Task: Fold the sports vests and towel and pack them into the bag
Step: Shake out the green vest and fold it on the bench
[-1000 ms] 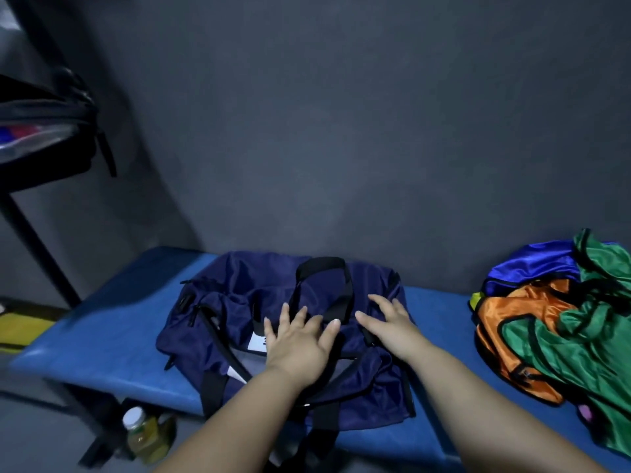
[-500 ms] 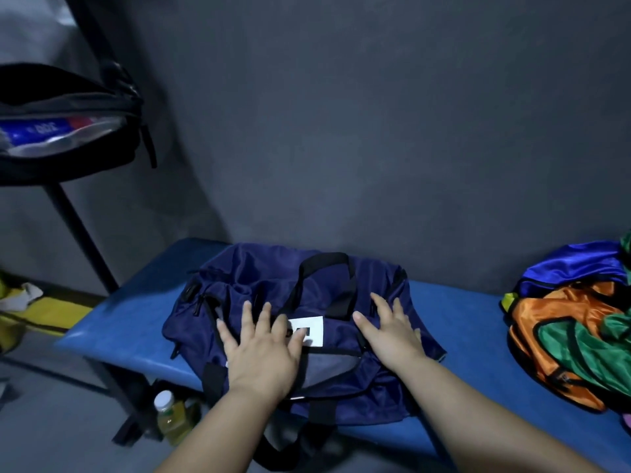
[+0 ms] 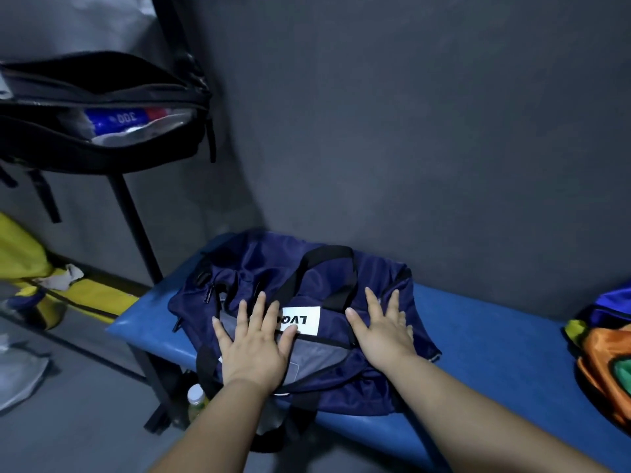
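- The navy bag (image 3: 307, 298) lies slumped and flattened on the left end of the blue bench (image 3: 495, 339). A black handle strap (image 3: 327, 264) arches over its top and a white label (image 3: 305, 320) faces up.
- A grey panel (image 3: 317, 356) shows on the near side of the bag. Whether the main zip is open cannot be told, and so cannot what is inside.
- The left hand (image 3: 252, 346) lies flat, palm down, on the near left part of the bag. Its fingers are straight and spread, the thumb touches the label's edge, and it grasps nothing.
- The right hand (image 3: 384, 332) lies flat in the same way on the bag's right part, just right of the label, with its fingers straight and pointing toward the wall (image 3: 409, 131).
- The bag's near side hangs over the bench's front edge, and its far side lies close to the wall.
- The bench's left end is just beside the bag. A stretch of bare blue padding runs rightward from the bag.
- The bunched vests (image 3: 604, 363), orange, green and blue, lie at the right edge of view, well apart from the bag and both hands.
- A black backpack (image 3: 102, 148) sits raised at upper left, gaping open, with a blue-and-white packet (image 3: 119, 119) inside.
- A capped bottle (image 3: 196, 401) stands on the floor under the bench, and a yellow bag (image 3: 27, 261) lies on the floor at far left.
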Motion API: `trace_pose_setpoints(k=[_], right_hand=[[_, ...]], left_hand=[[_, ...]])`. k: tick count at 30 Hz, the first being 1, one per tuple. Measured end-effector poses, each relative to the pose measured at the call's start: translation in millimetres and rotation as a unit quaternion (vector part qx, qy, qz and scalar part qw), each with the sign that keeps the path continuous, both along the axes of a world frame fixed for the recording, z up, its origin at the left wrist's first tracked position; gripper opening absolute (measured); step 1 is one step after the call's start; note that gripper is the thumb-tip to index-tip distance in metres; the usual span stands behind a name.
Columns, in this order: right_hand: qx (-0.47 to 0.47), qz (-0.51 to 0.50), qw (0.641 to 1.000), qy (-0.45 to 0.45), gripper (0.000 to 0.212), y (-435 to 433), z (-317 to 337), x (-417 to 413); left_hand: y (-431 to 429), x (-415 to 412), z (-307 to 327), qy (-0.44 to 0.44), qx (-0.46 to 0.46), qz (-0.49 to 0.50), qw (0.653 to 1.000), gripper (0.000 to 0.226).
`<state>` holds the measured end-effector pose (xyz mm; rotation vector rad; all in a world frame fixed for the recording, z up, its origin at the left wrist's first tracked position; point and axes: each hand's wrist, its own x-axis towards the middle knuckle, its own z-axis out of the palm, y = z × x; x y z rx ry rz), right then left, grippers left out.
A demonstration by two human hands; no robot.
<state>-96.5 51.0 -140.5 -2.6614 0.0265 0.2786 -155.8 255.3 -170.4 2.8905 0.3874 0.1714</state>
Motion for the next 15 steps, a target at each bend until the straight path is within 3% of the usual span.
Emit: trace_pose_setpoints(k=[15], right_hand=[[-0.021, 0.046, 0.999, 0.0, 0.073, 83.9, -3.0, 28.2]], left_hand=[[77.9, 16.8, -8.1, -0.025, 0.0, 0.058, 0.998, 0.083]])
